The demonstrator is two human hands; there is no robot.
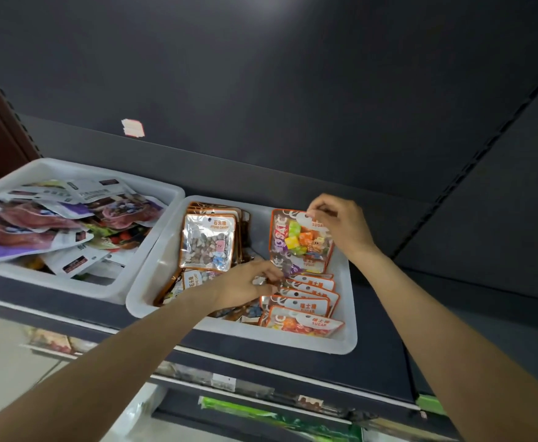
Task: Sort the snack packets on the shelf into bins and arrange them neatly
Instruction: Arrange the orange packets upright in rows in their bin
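- At the bottom of the frame, two bare forearms reach up from the lower corners toward a white bin (341, 341) at centre, which sits on a dark shelf (379, 368); its near rim lies close to the shelf's front edge.
- At centre, the left hand (245, 287) lies fingers-down among the overlapping sugar candy packets (306, 306) in the bin's near right part; its fingertips seem to pinch a packet edge, though blur leaves this unsure.
- Just beyond, at centre right, the right hand (336, 223) pinches the top edge of an upright sugar packet (301, 242) with curled fingers, standing it against the bin's far wall.
- Left of that, stone candy packets (207, 242) stand stacked in the same bin's left half.
- The step in hand looks like tidying the sugar row: the next move likely calls for lifting another packet from the near heap and standing it in front of the held one.
- Open room is the bare bin floor between the two rows and along the right wall; tight otherwise.
- At centre left, a second white bin (165, 189) holds a loose, unsorted pile of mixed packets (54, 224), its rim touching the first bin's.
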